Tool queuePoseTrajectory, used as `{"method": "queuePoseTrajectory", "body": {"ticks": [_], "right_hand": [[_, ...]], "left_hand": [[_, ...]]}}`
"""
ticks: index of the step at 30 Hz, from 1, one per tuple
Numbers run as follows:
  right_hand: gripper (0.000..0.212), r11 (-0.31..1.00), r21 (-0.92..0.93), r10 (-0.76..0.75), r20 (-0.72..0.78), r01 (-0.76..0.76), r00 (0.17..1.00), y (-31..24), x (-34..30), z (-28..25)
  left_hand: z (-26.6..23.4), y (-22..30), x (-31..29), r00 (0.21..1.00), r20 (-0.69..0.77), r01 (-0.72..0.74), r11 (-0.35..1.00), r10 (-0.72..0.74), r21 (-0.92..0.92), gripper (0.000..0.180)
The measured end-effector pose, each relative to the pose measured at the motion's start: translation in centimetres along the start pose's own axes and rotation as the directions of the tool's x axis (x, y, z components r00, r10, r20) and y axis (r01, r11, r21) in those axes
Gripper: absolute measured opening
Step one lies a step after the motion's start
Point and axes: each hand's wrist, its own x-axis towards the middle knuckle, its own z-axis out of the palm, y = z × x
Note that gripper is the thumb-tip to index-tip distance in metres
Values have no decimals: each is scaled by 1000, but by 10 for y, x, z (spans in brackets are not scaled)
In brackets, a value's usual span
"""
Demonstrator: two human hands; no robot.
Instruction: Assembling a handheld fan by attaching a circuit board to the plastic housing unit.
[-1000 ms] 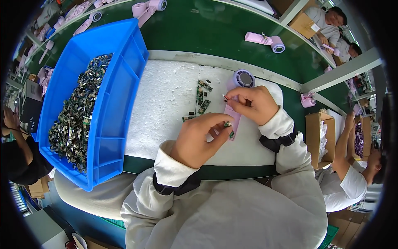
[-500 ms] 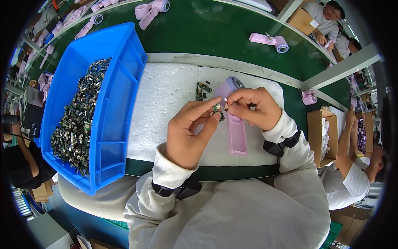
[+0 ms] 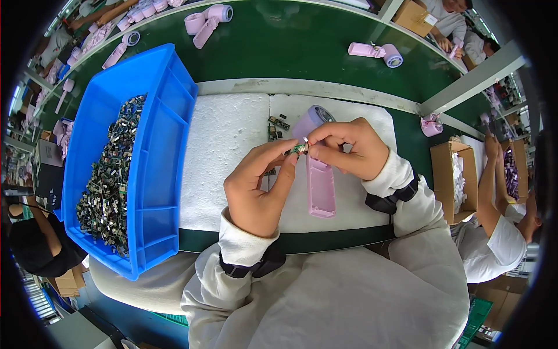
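My left hand [image 3: 256, 186] pinches a small green circuit board [image 3: 299, 149] between thumb and forefinger. Close against it, my right hand [image 3: 351, 150] has thumb and forefinger together on thin wires with a small white end [image 3: 306, 141]. Both sets of fingertips meet above a pink handheld fan housing [image 3: 322, 192]. That housing lies on a white foam mat [image 3: 226, 139], its hollow handle facing up and its round lilac head [image 3: 314, 121] pointing away from me. The right fingers partly cover its neck. Several loose circuit boards [image 3: 278, 123] lie just left of the fan head.
At left stands a blue bin [image 3: 157, 174] heaped with circuit boards [image 3: 107, 192]. Beyond the mat, pink fan parts [image 3: 378, 53] rest on a green surface [image 3: 290, 46]. A cardboard box [image 3: 444, 180] with white pieces is at right. Co-workers [image 3: 494, 232] sit around.
My hands have drawn together, bringing the board and the wire end into contact or nearly so. The whole view has shifted slightly; the fan housing still lies beneath my hands.
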Motion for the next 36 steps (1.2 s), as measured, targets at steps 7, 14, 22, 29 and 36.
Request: {"method": "queuePoseTrajectory", "body": {"ticks": [7, 14, 22, 29, 36], "right_hand": [[13, 999, -10, -52, -16, 52, 999, 4, 0, -1], [13, 996, -27, -80, -32, 79, 996, 9, 0, 0], [14, 993, -48, -107, -82, 103, 991, 12, -1, 4], [14, 994, -27, -108, -77, 107, 991, 12, 0, 3], [13, 996, 16, -90, -57, 91, 994, 11, 0, 2]], "left_hand": [[0, -2, 2, 995, 22, -99, 983, 97, 153, 30], [1, -2, 0, 1000, -5, -5, 996, 5, 89, 32], [5, -2, -1, 994, -51, -84, 974, 97, 210, 34], [6, 9, -2, 971, -4, -208, 861, 237, 464, 31], [2, -15, -1, 1000, -26, -11, 999, 10, -37, 31]]}}
